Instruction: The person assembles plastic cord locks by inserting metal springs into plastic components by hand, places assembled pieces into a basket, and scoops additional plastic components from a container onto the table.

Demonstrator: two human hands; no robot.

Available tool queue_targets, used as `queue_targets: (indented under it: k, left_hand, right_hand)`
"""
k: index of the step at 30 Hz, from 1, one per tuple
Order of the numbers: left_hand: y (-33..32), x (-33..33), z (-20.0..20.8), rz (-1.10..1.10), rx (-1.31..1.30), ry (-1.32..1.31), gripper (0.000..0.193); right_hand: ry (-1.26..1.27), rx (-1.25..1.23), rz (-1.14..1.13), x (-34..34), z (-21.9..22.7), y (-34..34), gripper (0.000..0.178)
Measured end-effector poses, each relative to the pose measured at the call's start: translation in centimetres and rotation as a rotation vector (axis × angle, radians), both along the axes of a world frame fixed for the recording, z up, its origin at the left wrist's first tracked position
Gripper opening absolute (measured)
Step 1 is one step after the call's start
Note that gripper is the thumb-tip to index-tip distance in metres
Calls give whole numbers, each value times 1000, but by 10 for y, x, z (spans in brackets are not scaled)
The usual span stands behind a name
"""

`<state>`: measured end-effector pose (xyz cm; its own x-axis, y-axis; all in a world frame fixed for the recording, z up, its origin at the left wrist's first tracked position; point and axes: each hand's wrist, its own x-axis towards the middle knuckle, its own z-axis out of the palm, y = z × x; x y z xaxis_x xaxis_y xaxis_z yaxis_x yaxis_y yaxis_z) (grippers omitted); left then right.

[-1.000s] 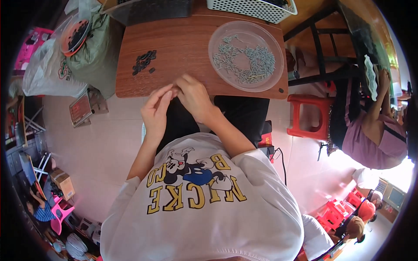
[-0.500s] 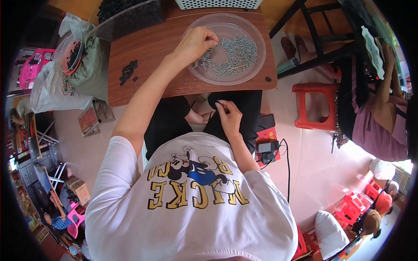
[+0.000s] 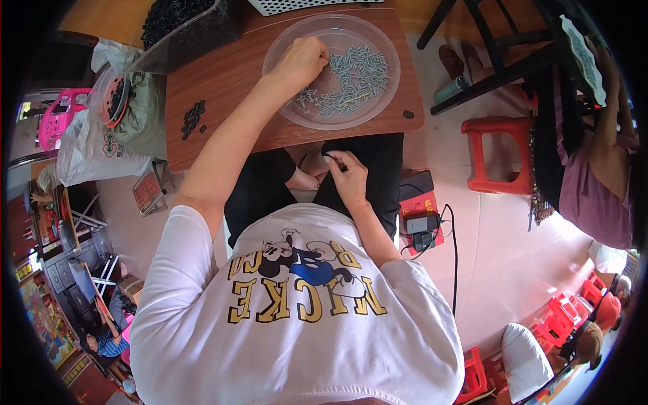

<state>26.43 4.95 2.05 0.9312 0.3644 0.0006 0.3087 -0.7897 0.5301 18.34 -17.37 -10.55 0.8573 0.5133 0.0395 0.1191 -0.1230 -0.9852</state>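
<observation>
My left hand [image 3: 302, 64] reaches over the left part of a round clear plastic basin [image 3: 393, 57] on the table. Its fingers are curled down among small grey screws [image 3: 364, 77], and the fingertips are hidden from me. A thin yellowish stick [image 3: 356, 100] lies on the screws. Above my lap, my right hand [image 3: 350, 179] is closed in a pinch, thumb against fingers; what sits between them cannot be made out against my dark trousers. Small black pieces [image 3: 194, 119] form a loose group on the table's left side. One more black piece [image 3: 408, 115] lies near the right edge.
A clear bin [image 3: 196, 50] of black parts and a white perforated basket [image 3: 304, 5] stand at the back. Bags [image 3: 101, 148] crowd the left. On the right are a red stool [image 3: 499, 125], a seated person [image 3: 597, 182], and adapters [image 3: 423, 229] with a cable.
The whole view has shifted slightly. My left hand has moved a little inward over the basin, its fingers more hidden now. My right hand stays above my lap, still pinched.
</observation>
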Motion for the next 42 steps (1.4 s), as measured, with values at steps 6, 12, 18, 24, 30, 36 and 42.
queue_targets:
  k: [6,12,18,24,30,36,42]
  left_hand:
    - [9,-3,-14,-122,229,-142,13]
    - [11,-62,16,124,-759,-235,9]
    - [-4,-149,5,225,-1728,-457,25]
    - [-14,-187,6,301,-1805,-567,19]
    - [-13,-202,1,353,-1824,-648,15]
    - [-14,-201,-7,332,-1887,-661,11]
    - [-19,-202,-2,344,-1814,-640,12]
  right_hand:
    - [14,-4,38,1,5,-3,13]
    - [256,141,207,-3,20,-7,12]
    - [531,320,313,-7,76,25,16]
    - [724,484,288,-4,113,70,20]
    - [813,470,320,-10,124,83,17]
    - [796,478,257,-14,124,89,17]
    - [624,419,248,-17,136,90,14]
